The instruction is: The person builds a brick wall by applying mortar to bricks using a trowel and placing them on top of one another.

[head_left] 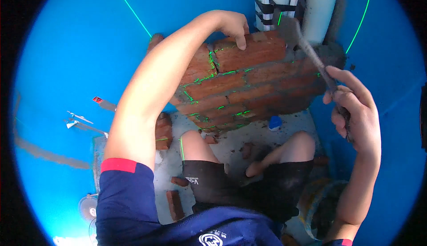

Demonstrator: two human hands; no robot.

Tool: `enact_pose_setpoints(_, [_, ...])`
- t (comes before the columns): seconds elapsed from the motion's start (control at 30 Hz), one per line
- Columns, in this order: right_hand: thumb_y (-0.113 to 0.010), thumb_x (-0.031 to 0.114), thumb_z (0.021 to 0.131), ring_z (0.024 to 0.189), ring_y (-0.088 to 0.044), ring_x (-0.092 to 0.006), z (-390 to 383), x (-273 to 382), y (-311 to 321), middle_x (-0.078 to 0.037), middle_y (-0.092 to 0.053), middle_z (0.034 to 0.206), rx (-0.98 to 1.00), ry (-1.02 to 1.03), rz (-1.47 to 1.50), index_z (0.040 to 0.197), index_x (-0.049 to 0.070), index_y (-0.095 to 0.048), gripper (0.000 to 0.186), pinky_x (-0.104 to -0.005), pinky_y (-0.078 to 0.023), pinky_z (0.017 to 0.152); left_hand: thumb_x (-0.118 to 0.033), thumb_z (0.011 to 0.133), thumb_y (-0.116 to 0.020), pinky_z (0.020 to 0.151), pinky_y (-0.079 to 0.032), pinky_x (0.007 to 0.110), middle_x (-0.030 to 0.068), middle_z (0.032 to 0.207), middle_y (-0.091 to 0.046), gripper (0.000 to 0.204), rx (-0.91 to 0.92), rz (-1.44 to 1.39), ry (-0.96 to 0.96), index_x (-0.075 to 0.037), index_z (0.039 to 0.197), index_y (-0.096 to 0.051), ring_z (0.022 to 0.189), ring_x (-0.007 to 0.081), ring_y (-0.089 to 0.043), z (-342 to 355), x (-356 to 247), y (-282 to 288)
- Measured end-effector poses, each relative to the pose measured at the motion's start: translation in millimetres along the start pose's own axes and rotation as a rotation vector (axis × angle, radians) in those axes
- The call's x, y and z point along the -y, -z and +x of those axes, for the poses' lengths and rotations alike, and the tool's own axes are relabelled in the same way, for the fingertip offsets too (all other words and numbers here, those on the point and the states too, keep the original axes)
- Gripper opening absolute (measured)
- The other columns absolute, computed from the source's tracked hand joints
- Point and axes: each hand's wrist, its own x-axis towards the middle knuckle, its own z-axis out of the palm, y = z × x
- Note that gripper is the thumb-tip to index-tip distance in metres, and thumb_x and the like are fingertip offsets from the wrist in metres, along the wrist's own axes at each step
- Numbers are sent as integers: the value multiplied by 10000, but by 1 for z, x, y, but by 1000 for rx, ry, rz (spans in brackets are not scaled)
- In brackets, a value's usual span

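My left hand (233, 28) rests on the upper brick (249, 50) of a low red brick wall (249, 94), fingers curled over its top edge, thumb on the near face. My right hand (351, 103) grips the long metal handle of a trowel (313, 54); its mortar-smeared blade is raised by the right end of that brick, in front of white pipes. Whether it touches the brick or mortar there, I cannot tell. Grey mortar fills the joints, and bright green laser light falls along several of them.
Blue walls (66, 41) surround me. White vertical pipes (320, 5) with black straps stand behind the brickwork. My bent legs (293, 148) are below it, among loose bricks (174, 203), rubble and a small blue object (275, 122). A bucket (320, 206) sits lower right; a fan (88, 208) lower left.
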Motion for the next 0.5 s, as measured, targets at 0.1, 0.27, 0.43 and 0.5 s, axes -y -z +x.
enact_pose_setpoints(0.1, [-506,111,922,449,-466,-65,0,-4,-5,-74,-618,811,55,-47,-60,1275,16,-576,372,-196,-340,370,-314,645,-823,964,-467,405,165,1225,-638,716,0,18,-2,-33,1268,-612,1149,304,-592,-3,4,-1])
enact_pose_setpoints(0.27, [-512,138,946,437,-433,-50,0,-25,-9,-45,-577,795,68,-58,-24,1306,31,-526,376,-195,-309,366,-288,649,-819,945,-479,388,160,1207,-649,701,-2,5,-31,-36,1270,-613,1124,289,-605,6,9,-2])
enact_pose_setpoints(0.43, [-581,309,968,541,-440,-49,-22,-57,-13,-11,-558,795,-59,143,5,1337,11,-485,484,-197,-332,466,-251,668,-806,919,-490,387,135,1173,-672,651,-22,-17,-59,-49,1260,-625,1068,268,-630,-1,13,-4])
enact_pose_setpoints(0.5, [-563,359,976,550,-436,-55,-27,-97,-9,8,-524,737,26,122,3,1243,25,-525,429,-199,-333,474,-248,676,-794,916,-493,379,130,1185,-669,637,17,-35,-70,-49,1257,-626,1073,269,-628,1,5,-3])
